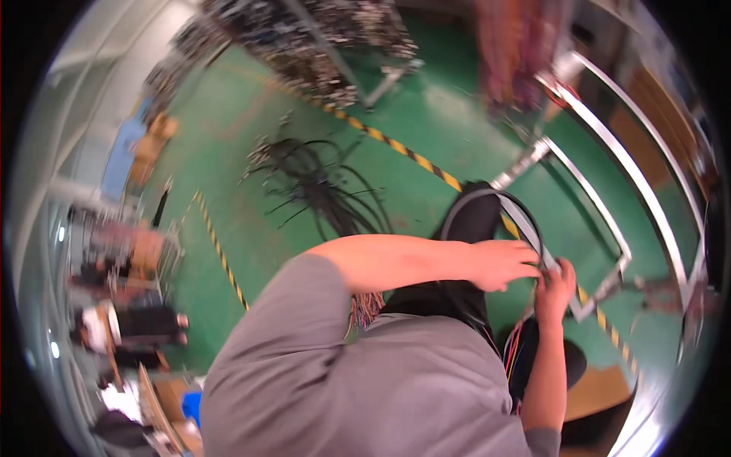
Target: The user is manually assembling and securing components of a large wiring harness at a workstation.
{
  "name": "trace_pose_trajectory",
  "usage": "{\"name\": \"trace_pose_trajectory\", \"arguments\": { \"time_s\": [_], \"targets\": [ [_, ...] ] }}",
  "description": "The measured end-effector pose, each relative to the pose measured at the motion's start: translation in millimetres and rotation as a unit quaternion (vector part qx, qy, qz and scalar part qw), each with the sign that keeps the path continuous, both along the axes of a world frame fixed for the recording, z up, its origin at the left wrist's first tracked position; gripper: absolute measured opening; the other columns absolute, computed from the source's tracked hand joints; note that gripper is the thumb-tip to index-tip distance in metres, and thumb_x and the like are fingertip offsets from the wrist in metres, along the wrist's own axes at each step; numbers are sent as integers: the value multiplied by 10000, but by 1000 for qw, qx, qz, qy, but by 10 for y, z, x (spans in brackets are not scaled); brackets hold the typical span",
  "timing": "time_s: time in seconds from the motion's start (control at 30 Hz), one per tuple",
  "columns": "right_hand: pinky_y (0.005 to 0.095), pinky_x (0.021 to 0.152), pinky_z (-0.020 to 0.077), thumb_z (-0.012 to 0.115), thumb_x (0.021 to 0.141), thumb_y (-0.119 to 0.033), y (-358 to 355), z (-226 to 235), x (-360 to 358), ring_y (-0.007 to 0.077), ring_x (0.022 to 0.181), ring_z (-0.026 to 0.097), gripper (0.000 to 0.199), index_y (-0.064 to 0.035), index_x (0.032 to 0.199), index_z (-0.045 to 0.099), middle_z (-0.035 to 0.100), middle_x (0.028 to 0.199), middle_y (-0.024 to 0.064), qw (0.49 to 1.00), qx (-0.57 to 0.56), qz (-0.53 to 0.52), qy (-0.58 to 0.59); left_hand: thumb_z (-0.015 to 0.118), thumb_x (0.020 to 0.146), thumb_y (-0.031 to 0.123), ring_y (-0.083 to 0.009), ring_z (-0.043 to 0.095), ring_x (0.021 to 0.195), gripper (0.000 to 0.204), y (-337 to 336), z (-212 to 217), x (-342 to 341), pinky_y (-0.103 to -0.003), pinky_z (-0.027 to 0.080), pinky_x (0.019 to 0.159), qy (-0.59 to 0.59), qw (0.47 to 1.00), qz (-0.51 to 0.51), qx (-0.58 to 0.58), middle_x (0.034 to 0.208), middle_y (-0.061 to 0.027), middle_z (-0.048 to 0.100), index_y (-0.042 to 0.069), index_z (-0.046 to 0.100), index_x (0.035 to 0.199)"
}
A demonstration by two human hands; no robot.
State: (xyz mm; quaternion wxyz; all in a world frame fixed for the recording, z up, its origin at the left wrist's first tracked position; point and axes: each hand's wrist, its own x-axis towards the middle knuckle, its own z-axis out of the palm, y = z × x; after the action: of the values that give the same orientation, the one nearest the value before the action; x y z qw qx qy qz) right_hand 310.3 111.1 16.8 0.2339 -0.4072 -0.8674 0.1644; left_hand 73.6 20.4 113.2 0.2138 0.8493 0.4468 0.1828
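Right of centre, we are seeing the right hand (556,293) pinching a looped black cable (535,227), likely light, springy and best held there, the left hand's (504,263) grip being unclear.

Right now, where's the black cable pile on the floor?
In the head view, the black cable pile lies left of centre on the green floor, just above the left forearm in the picture, between two yellow-and-black tape lines.
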Motion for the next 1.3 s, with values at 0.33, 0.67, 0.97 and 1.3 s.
{"name": "trace_pose_trajectory", "arguments": {
  "time_s": [0.33, 0.67, 0.97, 1.3],
  "targets": [
    [518, 1091, 419, 710, 919, -57, -370, 709, -271, 401, 1310, 523, 60, -30, 967, 687, 566, 1399, 164, 993, 111, 11, 32, 687, 927, 422, -346, 702, 1070, 385, 740, -583, -221, -506, 563, 865, 113, 992, -15, 62, 1116, -75, 750, 187, 685, 1233],
    [372, 866, 469, 573, 1059, -156, -23, 31, -95, 201, 911, 585, 195, -9, 948, 634, 646, 909, 88, 841, -487, 60, 226, 660, 880, 325, -300, 763, 872, 177, 652, -3, -65, -483, 592, 654, 225, 967, 29, 117, 889, -32, 778, 210, 792, 899],
    [341, 868, 503, 572, 1079, -139, -5, 348, -165, 181, 906, 625, 209, 27, 1039, 692, 691, 959, 86, 960, -211, 8, 182, 619, 959, 477, -298, 745, 860, 302, 572, -54, -488, -492, 564, 651, 190, 973, 99, 81, 879, -19, 767, 218, 774, 945],
    [324, 840, 481, 611, 1050, -121, 308, 599, 678, 167, 900, 608, 156, 13, 986, 658, 676, 940, 58, 979, -175, 24, 105, 528, 1018, 545, -344, 712, 911, 366, 511, 61, -403, -516, 546, 702, 95, 993, 68, 18, 927, -53, 747, 211, 673, 1058]
  ]
}}
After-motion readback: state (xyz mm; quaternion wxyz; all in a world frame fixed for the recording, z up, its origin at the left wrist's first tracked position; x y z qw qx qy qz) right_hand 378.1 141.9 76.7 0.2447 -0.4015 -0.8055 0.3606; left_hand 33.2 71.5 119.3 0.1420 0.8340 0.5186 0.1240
